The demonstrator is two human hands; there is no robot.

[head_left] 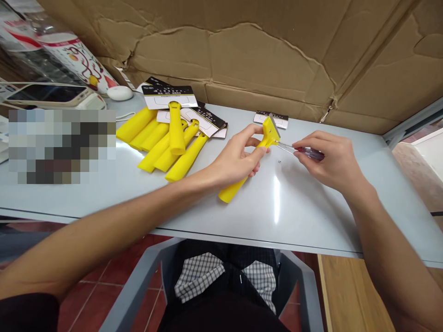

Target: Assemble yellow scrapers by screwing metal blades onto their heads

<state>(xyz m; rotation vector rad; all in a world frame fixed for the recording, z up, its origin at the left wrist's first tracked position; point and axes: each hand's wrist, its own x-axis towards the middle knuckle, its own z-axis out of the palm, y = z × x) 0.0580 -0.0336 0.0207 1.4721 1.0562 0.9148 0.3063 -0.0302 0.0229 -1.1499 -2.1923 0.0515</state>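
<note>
My left hand (238,157) is wrapped round the neck of a yellow scraper (232,190), whose head with a grey metal blade (274,126) points up and away. In my right hand (328,157) is a screwdriver (313,153) with a translucent purple handle. Its thin metal shaft reaches left to the side of the scraper's head, near a small screw there. Just below the shaft a tiny metal piece (279,161) lies on the grey-white table (304,221). The screwdriver's tip is too small to make out exactly.
Several yellow scrapers (187,159) with black-and-white cards (169,97) lie piled left of centre. Another card (271,119) rests by the cardboard (242,60) at the back. Bottles (76,55), a phone (48,93) and a white mouse (120,93) are at the far left.
</note>
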